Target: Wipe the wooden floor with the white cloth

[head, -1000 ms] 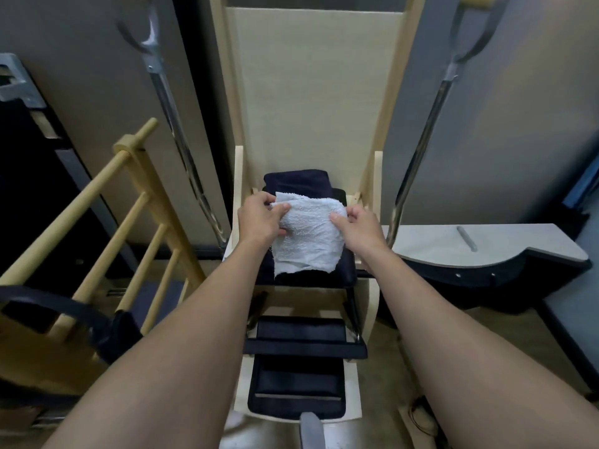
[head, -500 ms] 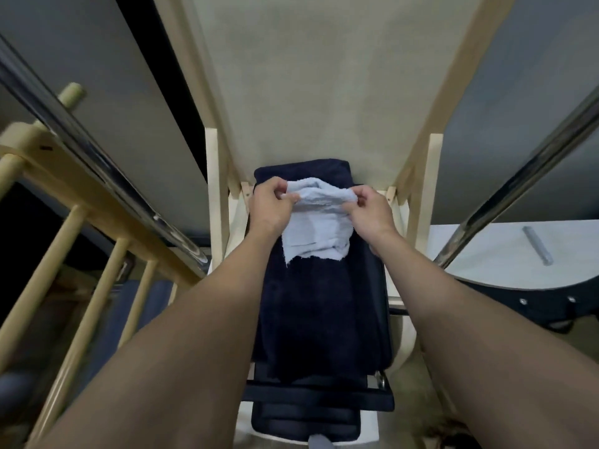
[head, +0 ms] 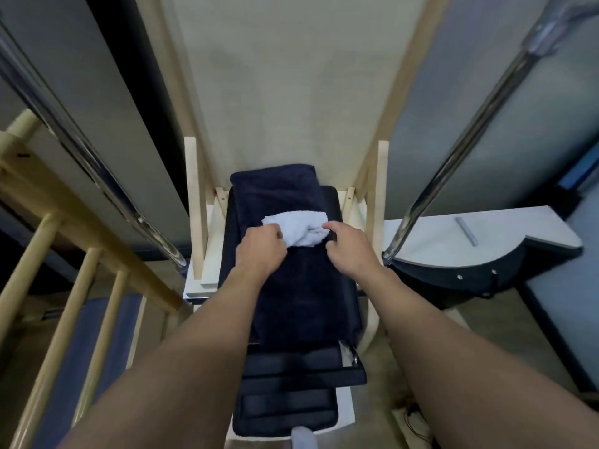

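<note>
The white cloth [head: 299, 229] is bunched into a small folded wad over a dark navy towel [head: 291, 286] that drapes a black padded seat. My left hand [head: 261, 251] grips the cloth's left end with curled fingers. Its right end is pinched by my right hand [head: 348, 251]. Both forearms reach in from the bottom of the view. Brownish floor [head: 382, 367] shows to the right of the seat, below my right arm.
A pale wooden frame [head: 197, 209] with a tall back panel surrounds the seat. Chrome bars [head: 453, 157] slant up on both sides. A wooden ladder rack [head: 64, 319] stands at left, and a white curved platform [head: 486, 241] at right.
The hanging cloth has been gathered into a tighter folded bundle. Both hands have come lower over the navy towel, and the view has tilted and drawn closer.
</note>
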`<action>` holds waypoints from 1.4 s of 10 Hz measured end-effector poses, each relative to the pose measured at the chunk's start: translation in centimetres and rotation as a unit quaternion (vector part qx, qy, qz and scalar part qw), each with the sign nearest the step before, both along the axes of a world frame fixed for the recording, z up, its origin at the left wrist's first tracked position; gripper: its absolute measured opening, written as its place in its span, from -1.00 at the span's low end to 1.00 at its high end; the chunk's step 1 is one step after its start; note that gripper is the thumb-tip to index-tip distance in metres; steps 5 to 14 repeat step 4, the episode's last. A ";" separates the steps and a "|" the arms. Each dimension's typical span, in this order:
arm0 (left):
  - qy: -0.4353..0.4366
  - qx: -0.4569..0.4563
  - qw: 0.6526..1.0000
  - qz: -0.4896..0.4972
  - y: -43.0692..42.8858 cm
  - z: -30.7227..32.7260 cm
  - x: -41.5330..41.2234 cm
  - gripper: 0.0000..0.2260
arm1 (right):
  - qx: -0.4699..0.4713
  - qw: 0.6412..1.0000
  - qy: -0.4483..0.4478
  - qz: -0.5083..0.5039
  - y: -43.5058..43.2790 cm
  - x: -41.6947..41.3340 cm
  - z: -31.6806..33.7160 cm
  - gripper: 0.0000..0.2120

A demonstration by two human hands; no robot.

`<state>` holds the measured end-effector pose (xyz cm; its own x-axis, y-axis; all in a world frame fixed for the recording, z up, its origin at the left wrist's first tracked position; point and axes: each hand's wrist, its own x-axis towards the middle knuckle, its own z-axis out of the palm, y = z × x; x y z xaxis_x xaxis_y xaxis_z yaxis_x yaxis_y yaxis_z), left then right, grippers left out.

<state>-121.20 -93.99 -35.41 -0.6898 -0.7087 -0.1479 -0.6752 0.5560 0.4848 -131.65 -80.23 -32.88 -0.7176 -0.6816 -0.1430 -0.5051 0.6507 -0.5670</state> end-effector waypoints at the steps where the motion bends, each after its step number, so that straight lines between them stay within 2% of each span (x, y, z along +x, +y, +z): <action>1: 0.116 0.096 0.987 0.062 2.2 2.5 1.2 -0.75 | -0.077 0.995 -0.043 -0.044 2.4 2.9 2.4 -0.64; 3: 0.268 0.193 0.939 0.093 9.4 9.4 7.9 -0.81 | -0.249 0.943 -0.188 -0.115 8.2 9.9 7.2 -0.84; 4: 0.334 0.180 0.922 0.081 13.0 12.2 11.8 -0.84 | -0.328 0.917 -0.200 -0.108 11.3 13.4 9.4 -0.81; 14: 0.334 0.180 0.922 0.081 13.0 12.2 11.8 -0.84 | -0.328 0.917 -0.200 -0.108 11.3 13.4 9.4 -0.81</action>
